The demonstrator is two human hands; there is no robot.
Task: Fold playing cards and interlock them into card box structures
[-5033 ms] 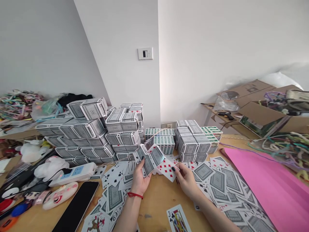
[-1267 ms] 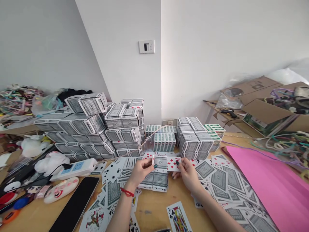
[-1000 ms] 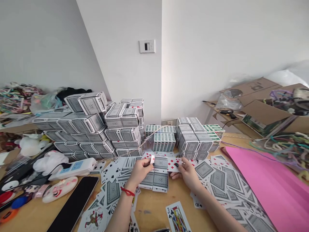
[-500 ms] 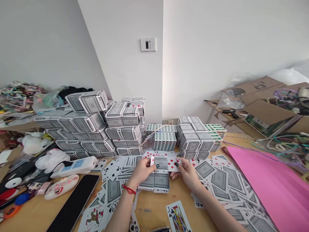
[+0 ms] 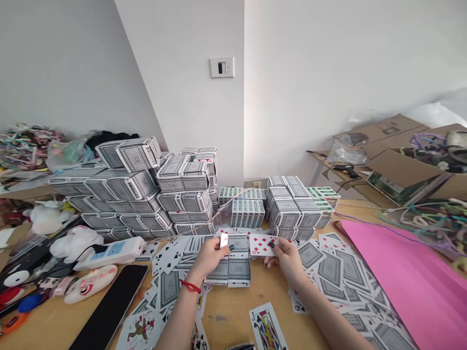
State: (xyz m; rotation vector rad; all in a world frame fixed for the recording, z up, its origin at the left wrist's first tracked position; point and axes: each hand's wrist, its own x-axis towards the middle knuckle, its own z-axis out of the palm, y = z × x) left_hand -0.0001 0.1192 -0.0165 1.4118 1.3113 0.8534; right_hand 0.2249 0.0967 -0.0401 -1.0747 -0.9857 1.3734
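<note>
My left hand (image 5: pixel 207 256) is closed on a folded block of grey-backed playing cards (image 5: pixel 233 265) that rests on the wooden table (image 5: pixel 237 301), thumb and fingers pinching its upper edge. My right hand (image 5: pixel 288 257) pinches a red diamonds card (image 5: pixel 260 244) by its right end, held level against the block's top right. A red string bracelet sits on my left wrist. Loose cards (image 5: pixel 328 272) lie scattered around both hands.
Stacks of card blocks (image 5: pixel 146 194) stand behind my hands, and a smaller stack (image 5: pixel 295 206) is to the right. A jack card (image 5: pixel 268 328) lies near me. A black tablet (image 5: pixel 113 308), a power strip (image 5: pixel 109 253), pink paper (image 5: pixel 404 277) and cardboard boxes (image 5: pixel 401 170) flank the area.
Five seconds ago both hands held the fanned cards up off the table; now the block rests on the table. In the last second the red card has slid slightly right, away from the block.
</note>
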